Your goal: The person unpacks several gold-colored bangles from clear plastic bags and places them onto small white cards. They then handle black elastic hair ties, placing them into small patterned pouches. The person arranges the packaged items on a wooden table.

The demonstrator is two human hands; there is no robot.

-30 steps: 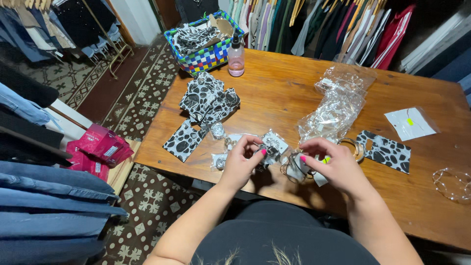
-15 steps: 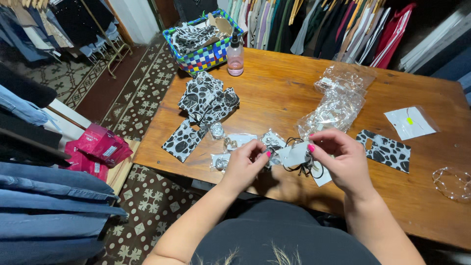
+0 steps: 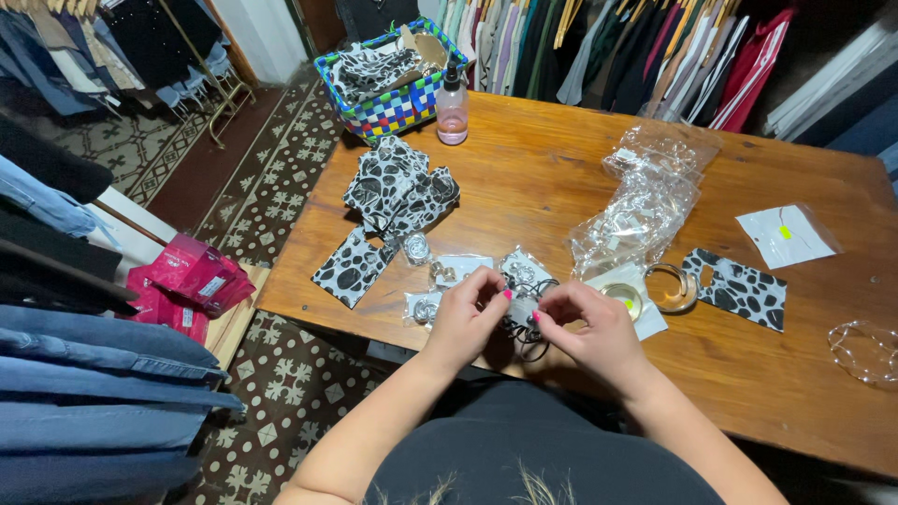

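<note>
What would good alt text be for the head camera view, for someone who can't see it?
Two hands, left hand and right hand, pinch a small clear packet with dark cord over a wooden table. Around them lie black-and-white spotted cards, crumpled clear plastic bags, a pink pump bottle and a checkered woven basket; clothing racks surround the table.

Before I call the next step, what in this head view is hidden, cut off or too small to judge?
- Small item between the left hand and right hand: fingers cover it; only black cord shows below.
- Each hand's grip: fingertips pinch together, contact hidden.
- Contents of the clear bags: glare and crumpled plastic blur them.
- Checkered basket: its fill is too small to tell.
- Wire piece: runs to the right edge.
</note>
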